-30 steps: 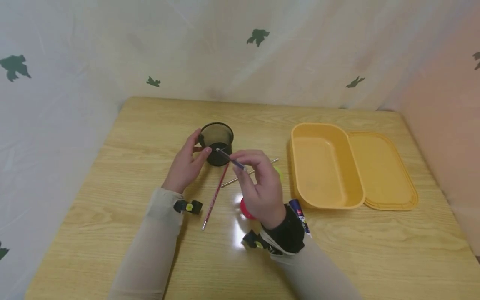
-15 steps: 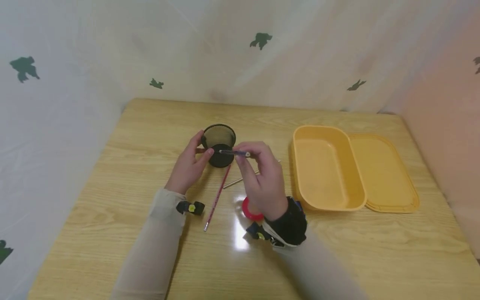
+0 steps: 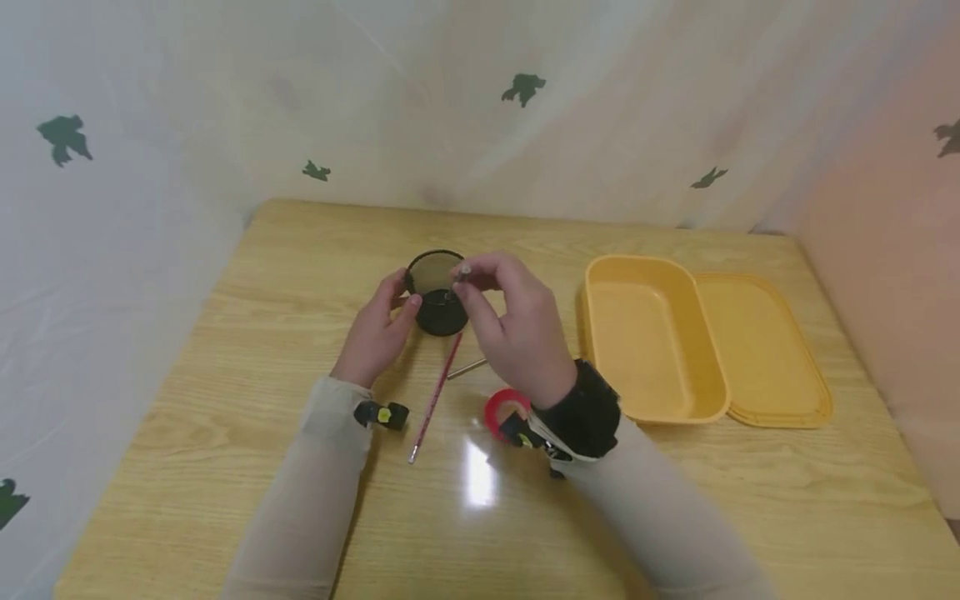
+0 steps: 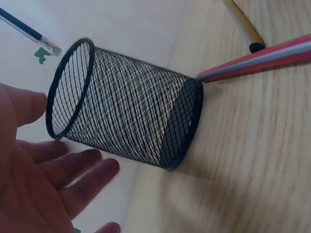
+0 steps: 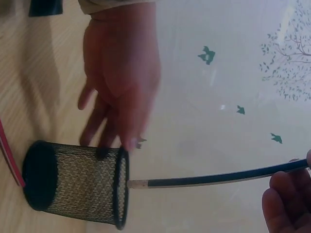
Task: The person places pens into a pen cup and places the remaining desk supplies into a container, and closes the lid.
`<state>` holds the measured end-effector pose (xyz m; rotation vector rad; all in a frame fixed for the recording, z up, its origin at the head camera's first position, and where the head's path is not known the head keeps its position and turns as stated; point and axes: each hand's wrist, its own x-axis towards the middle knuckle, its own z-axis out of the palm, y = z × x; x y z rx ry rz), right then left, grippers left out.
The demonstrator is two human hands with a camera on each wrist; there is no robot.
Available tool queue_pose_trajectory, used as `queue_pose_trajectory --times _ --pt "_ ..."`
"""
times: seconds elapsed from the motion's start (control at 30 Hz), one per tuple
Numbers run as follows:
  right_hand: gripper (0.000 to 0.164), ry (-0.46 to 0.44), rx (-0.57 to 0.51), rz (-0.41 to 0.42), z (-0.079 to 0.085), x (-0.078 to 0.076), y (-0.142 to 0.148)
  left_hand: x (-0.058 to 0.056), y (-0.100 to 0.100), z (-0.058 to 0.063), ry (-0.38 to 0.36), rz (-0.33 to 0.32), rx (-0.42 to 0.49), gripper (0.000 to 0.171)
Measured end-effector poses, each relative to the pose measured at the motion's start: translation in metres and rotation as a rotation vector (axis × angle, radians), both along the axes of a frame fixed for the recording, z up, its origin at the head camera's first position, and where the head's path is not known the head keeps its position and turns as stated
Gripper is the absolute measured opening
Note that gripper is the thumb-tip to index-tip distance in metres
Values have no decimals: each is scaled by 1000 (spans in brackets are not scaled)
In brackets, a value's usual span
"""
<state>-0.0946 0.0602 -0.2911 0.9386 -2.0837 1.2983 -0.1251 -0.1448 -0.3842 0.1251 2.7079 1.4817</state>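
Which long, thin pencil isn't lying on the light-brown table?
The dark bluish pencil with the pale end, pinched in the right hand. The striped red pencil and the gold pencil both lie on the table.

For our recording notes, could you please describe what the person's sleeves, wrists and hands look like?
The sleeves are long and pale beige. The left hand and right hand are ungloved. Left wear: a dark strap with a yellow mark. Right wear: a broad black band, plus a similar dark piece.
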Motion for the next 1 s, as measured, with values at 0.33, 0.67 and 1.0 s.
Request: queue_pose_trajectory --times 0.33,0.67,1.0 --pt "11 -118 -53 10 -5 -16 1 0 6 -2 -7 -1 49 70" --pt "12 -261 -63 54 -16 -20 -5 0 4 -2 45 -12 6 64" --pt "11 -271 -69 72 -17 -17 -5 -3 5 -2 97 -44 4 55"
